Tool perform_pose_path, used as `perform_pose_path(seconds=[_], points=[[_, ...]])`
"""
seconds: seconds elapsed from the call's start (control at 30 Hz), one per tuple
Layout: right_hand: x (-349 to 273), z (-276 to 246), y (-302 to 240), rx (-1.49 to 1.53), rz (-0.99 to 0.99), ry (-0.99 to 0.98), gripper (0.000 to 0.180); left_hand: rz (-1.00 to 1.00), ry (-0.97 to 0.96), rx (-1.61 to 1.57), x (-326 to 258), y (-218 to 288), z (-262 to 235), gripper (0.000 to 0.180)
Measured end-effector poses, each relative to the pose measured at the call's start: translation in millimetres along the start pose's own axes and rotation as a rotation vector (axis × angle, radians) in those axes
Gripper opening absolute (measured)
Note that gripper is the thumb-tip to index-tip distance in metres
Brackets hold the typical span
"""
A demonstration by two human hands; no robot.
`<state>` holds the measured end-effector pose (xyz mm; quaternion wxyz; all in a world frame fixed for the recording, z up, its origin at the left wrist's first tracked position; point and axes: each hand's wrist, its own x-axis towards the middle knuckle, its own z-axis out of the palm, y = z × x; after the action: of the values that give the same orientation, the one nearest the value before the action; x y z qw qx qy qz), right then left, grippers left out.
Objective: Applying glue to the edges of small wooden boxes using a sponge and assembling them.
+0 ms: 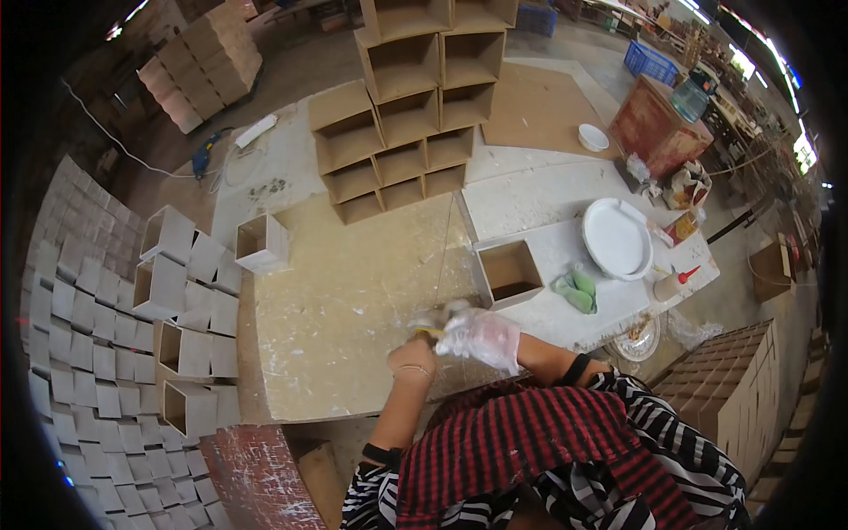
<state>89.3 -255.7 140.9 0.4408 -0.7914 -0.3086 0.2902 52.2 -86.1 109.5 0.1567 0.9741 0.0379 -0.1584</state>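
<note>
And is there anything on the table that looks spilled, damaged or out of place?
The tan board is marked with scattered white smears and streaks, and dark blotches dot the far-left white surface. They look odd against plain surfaces; whether spill or wear, I cannot tell.

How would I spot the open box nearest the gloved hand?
Find the large worktable with the tall stack of brown open boxes on its far side. Come nearer and right, to just beyond the gloved right hand, where a single open box sits. This box alone has a crumpled green thing beside it and a white basin farther right.
</note>
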Motion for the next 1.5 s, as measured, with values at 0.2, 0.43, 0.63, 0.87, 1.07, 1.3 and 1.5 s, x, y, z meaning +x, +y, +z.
perform_pose_path(seconds=[0.2, 0.43, 0.63, 0.87, 1.07, 1.3, 1.5], points=[[1.8, 0.1, -24.2, -0.01, 0.137, -0.055, 0.032, 0.013, 0.115, -0.312, 28.7, -26.6, 11.8, 0.022], [11.2, 5.2, -26.6, -0.411, 0.071, -0.166, 0.035, -0.262, 0.055, -1.218, 19.7, -44.4, 18.4, 0.01], [14.1, 10.1, -38.0, -0.273, 0.113, -0.098, 0.034, -0.424, -0.018, -1.804, 2.1, -44.3, 2.4, 0.006], [8.5, 3.2, -56.6, -0.446, -0.159, -0.164, 0.029, -0.05, 0.156, -2.217, -5.4, -31.4, -7.3, 0.019], [9.8, 13.8, -54.2, -0.334, -0.032, -0.163, 0.034, -0.201, 0.159, -2.062, 2.8, -47.0, 10.9, 0.02], [7.7, 2.9, -61.7, -0.243, 0.091, -0.135, 0.026, -0.323, 0.02, -2.023, -13.0, -31.7, -19.6, 0.025], [4.0, 13.2, -51.2, -0.236, -0.103, -0.153, 0.023, 0.162, -0.09, -2.268, -10.8, -16.2, -18.4, 0.027]])
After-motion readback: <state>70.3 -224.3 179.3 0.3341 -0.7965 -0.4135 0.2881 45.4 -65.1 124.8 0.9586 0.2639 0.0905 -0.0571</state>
